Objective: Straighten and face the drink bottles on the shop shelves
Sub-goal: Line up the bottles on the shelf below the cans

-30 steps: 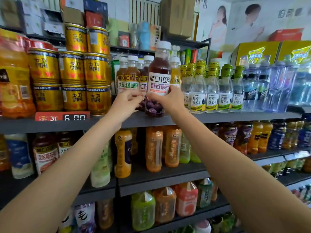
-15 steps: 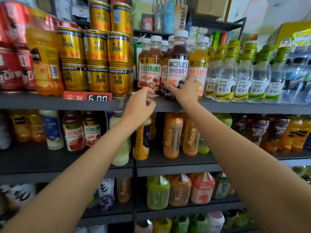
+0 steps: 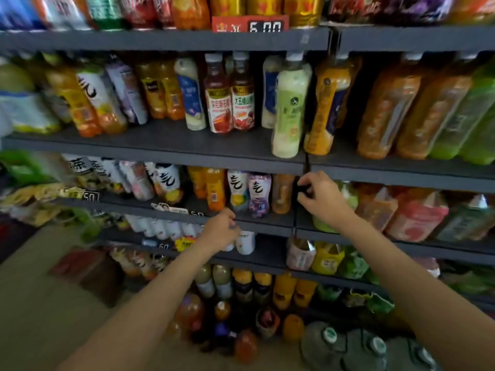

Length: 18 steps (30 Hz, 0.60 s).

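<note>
Head view, looking down across four shelf tiers of drink bottles; frame edges smeared by motion blur.

Left hand (image 3: 221,232): held in front of the lip of the third shelf (image 3: 187,214), fingers loosely curled. Nothing visibly between them; appears to be grasping nothing, though blur makes the fingertips hard to read. Just to its right, small white cups (image 3: 245,242) sit on the tier below.

Right hand (image 3: 320,199): raised just under the front edge of the second shelf (image 3: 160,153), by the dark vertical upright (image 3: 306,167) where two shelf sections meet. Fingers curled, thumb and forefinger close together at a dark spot on the upright. Cannot tell whether it grips anything.

Task items: neither hand touches a bottle. On the second shelf, pale green bottle (image 3: 288,111) stands at the very front edge, forward of its neighbours, label outward. Orange bottle (image 3: 328,103) just beside it on the right, leaning slightly. Two red-labelled bottles (image 3: 230,103) further left stand upright, labels facing front. On the third shelf, between the hands, a white-labelled bottle (image 3: 237,190) and a purple-labelled bottle (image 3: 258,194) stand side by side, touching.

Top tier: red price tag (image 3: 250,24) reading 6.00 on the shelf lip.
</note>
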Available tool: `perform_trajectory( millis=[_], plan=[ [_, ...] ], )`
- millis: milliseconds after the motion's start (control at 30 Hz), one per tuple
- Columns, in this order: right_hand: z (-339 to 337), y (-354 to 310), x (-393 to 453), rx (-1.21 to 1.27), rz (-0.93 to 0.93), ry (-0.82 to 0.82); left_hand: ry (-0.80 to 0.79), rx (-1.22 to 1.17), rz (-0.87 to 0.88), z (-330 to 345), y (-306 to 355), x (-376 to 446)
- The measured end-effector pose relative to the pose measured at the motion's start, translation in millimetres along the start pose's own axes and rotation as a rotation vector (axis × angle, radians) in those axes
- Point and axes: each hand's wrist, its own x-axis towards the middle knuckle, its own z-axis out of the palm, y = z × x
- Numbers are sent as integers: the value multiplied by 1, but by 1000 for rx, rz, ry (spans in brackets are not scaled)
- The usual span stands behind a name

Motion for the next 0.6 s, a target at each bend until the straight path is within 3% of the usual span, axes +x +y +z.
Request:
perform_trajectory(
  millis=[133,233,433,500,600],
  plan=[
    [52,3,0,0,161,-254,-31,81,-1,-16,-33,10],
    [79,8,18,49,267,-295,-67,128,0,-28,-55,22],
    [150,-34,65,245,448,109,-66,49,36,-68,-91,69],
    [168,-47,76,238,547,300,-64,88,45,-79,-101,85],
    [174,-53,86,108,646,423,-95,88,60,-86,-117,102]
  ],
)
